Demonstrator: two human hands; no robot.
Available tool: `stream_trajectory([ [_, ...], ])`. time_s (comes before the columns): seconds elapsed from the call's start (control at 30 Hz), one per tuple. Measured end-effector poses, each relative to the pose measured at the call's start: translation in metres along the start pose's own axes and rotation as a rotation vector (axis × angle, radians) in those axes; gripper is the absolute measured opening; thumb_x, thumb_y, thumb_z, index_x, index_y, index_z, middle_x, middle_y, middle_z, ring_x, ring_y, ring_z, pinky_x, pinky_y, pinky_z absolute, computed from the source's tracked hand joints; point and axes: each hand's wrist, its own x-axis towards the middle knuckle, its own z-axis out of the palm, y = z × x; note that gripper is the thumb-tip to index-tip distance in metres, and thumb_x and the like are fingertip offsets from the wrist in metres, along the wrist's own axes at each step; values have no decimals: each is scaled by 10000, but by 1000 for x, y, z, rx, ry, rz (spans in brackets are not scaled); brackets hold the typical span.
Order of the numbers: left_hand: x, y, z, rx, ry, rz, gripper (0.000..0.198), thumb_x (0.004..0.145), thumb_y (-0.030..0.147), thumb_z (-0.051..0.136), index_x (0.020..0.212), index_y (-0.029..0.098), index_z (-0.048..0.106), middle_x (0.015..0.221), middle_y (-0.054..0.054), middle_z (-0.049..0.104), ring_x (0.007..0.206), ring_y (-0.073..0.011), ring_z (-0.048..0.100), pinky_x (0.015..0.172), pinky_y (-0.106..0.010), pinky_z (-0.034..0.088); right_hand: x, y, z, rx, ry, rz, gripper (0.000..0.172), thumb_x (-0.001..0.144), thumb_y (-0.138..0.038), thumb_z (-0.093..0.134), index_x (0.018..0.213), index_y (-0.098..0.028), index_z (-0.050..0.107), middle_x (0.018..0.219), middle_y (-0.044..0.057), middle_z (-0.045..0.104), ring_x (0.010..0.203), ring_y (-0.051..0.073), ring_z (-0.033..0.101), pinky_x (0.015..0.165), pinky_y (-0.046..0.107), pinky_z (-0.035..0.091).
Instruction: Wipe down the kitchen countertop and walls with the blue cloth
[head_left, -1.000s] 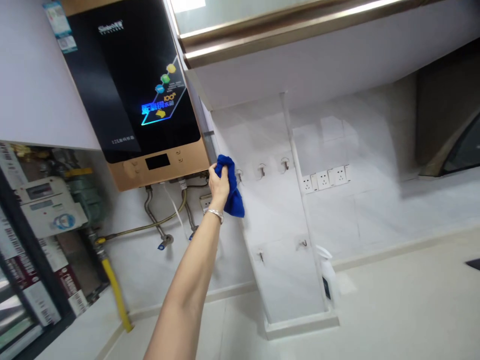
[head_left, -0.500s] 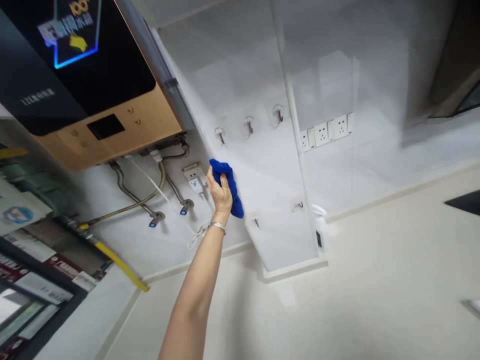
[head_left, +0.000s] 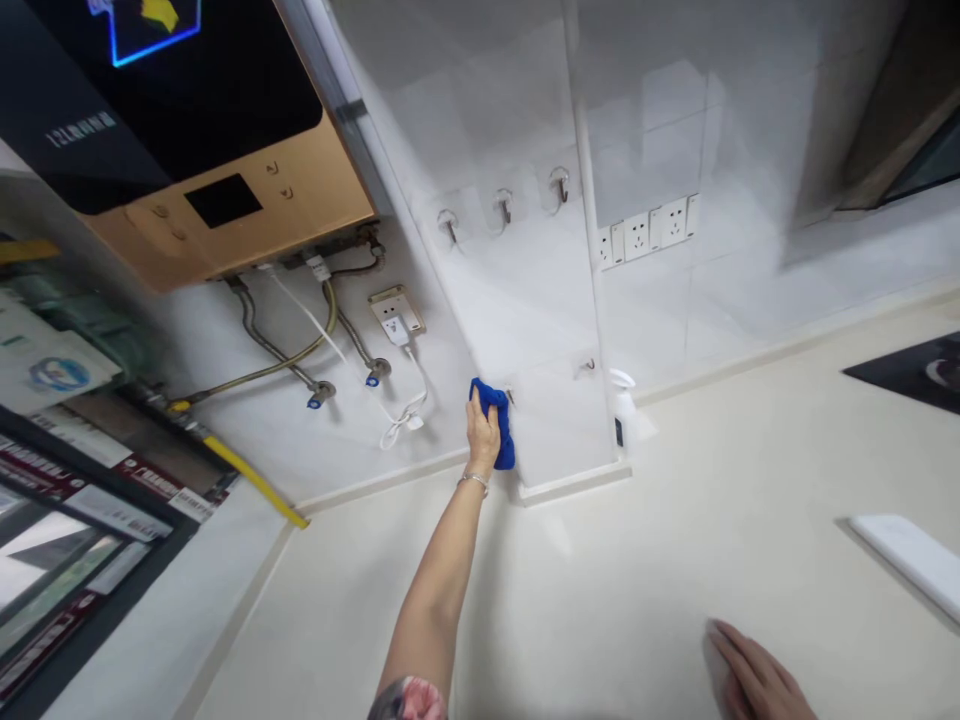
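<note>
My left hand (head_left: 482, 435), with a bracelet at the wrist, is closed on a blue cloth (head_left: 504, 440). The cloth is pressed against the edge of the white wall column (head_left: 551, 425), low down and beside a small hook (head_left: 511, 396). At the bottom right my right hand (head_left: 761, 680) lies on the pale countertop (head_left: 600, 600) with its fingers stretched out and nothing in them. Part of that hand is cut off by the frame's edge.
A water heater (head_left: 225, 200) hangs at upper left, with hoses and a plugged-in socket (head_left: 397, 310) below. Hooks (head_left: 502, 207) line the column. Right of it are wall sockets (head_left: 649, 232), a white spray bottle (head_left: 628, 410), a black hob (head_left: 919, 365) and a white slab (head_left: 911, 560).
My left hand has slid down the column edge with the cloth, to below the socket's level. My right hand has come into view on the countertop. The camera has tilted down.
</note>
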Motion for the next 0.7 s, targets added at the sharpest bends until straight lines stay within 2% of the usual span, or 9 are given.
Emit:
stream_trajectory([
  [0.2, -34, -11, -7, 9, -172, -136, 575, 995, 343, 505, 1542, 180, 438, 1572, -164, 506, 1495, -251, 444, 1282, -452, 322, 2, -8, 2, -3, 20, 34, 416, 969, -270, 458, 1325, -179, 653, 1369, 107, 679, 1143, 245, 695, 972, 371, 589],
  [0.33, -37, -11, -12, -2, -182, -166, 522, 981, 337, 545, 1476, 176, 504, 1509, -157, 577, 1426, -252, 528, 1248, -445, 370, -7, -7, 12, 14, 8, 84, 430, 976, -284, 454, 1350, -184, 641, 1420, 101, 647, 1199, 260, 670, 1002, 397, 582],
  [0.5, -18, 0, -12, -41, -48, -182, 442, 965, 389, 595, 1368, 207, 590, 1399, -127, 662, 1340, -245, 598, 1193, -421, 431, -16, -4, 23, -4, 3, 80, 445, 974, -297, 472, 1376, -204, 640, 1438, 92, 637, 1212, 261, 667, 990, 387, 596],
  [0.7, 29, 33, -24, -56, 59, -113, 458, 936, 429, 644, 1345, 228, 603, 1376, -110, 676, 1306, -231, 615, 1175, -385, 437, -9, -8, 15, 8, -6, 97, 453, 974, -285, 485, 1393, -199, 634, 1468, 94, 614, 1262, 256, 641, 1038, 381, 579],
])
